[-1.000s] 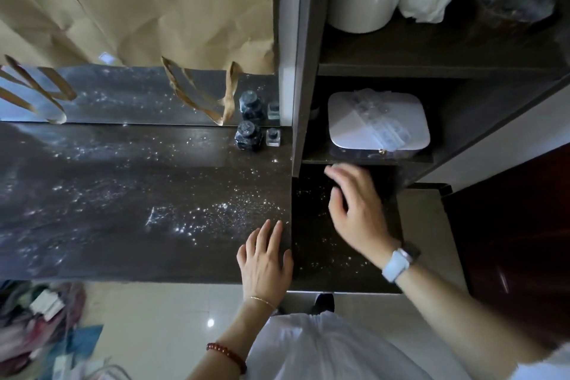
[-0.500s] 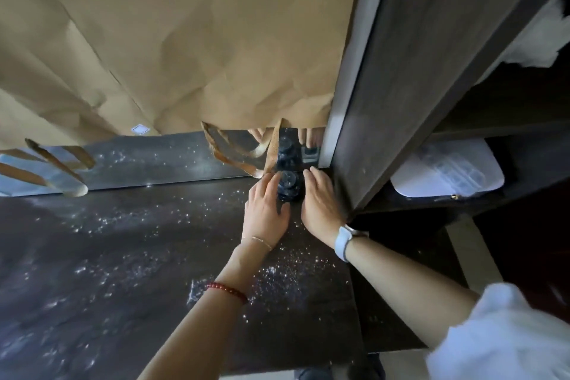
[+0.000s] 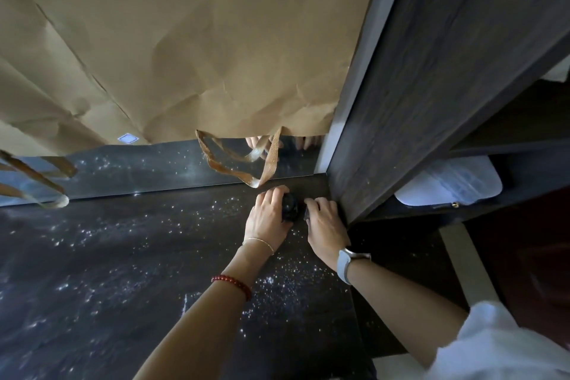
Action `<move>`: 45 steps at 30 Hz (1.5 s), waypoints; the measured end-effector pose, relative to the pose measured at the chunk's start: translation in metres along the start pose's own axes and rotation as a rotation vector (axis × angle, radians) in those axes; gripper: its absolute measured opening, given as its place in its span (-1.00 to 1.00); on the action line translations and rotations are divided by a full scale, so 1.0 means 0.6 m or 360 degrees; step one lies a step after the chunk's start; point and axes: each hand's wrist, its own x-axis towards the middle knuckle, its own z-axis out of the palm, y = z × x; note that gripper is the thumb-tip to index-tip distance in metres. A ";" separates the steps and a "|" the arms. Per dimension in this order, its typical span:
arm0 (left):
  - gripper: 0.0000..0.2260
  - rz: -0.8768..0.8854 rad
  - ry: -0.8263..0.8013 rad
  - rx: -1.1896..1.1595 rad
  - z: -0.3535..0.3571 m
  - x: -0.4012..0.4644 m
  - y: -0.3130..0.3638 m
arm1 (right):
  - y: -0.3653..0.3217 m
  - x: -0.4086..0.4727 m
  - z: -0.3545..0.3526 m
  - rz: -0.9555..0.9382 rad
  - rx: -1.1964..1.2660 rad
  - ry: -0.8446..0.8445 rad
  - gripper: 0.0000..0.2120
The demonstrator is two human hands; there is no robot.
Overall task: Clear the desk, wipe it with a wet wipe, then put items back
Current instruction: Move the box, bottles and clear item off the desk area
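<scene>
Both grips are at the far right corner of the tabletop [image 3: 101, 281], close to the dark wooden cabinet side [image 3: 431, 95]. Left hand [image 3: 267, 219] has its fingers curled round the left side of a small dark bottle [image 3: 290, 210], clamped on it, with the palm low over the surface. Right hand [image 3: 327, 225] has its fingers bent down over something just to the right of the bottle; that thing is hidden under the fingers, so whether this grip is clamped on it or only resting there cannot be told. The bottle stands between the two hands, near the foot of the mirror [image 3: 138, 170] that runs along the back of the tabletop. White specks lie scattered over the dark surface, thickest just below the hands. A thin chain bracelet [image 3: 260, 242] and a red bead bracelet [image 3: 233, 284] sit on the left arm, and a pale watch [image 3: 347, 262] on the right wrist. Brown paper [image 3: 185, 49] covers the upper part of the mirror, and tan ribbon handles [image 3: 246, 163] hang from its lower edge, just behind the hands. Fingertips show reflected in the mirror strip under the paper. To the right, on a lower cabinet shelf, lies a white lidded box [image 3: 447, 185].
</scene>
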 end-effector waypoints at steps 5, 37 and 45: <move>-0.48 -0.0154 0.0116 -0.0136 0.010 -0.046 0.013 | 0.011 -0.048 -0.007 -0.0075 0.0295 0.0100 -0.59; -0.45 0.0103 0.0518 -0.0488 0.032 -0.079 0.387 | 0.313 -0.102 -0.302 -0.0318 0.0175 0.0569 -0.64; -0.39 0.0073 0.0373 -0.0411 0.035 -0.019 0.407 | 0.325 -0.073 -0.320 -0.0341 0.0346 0.0368 -0.59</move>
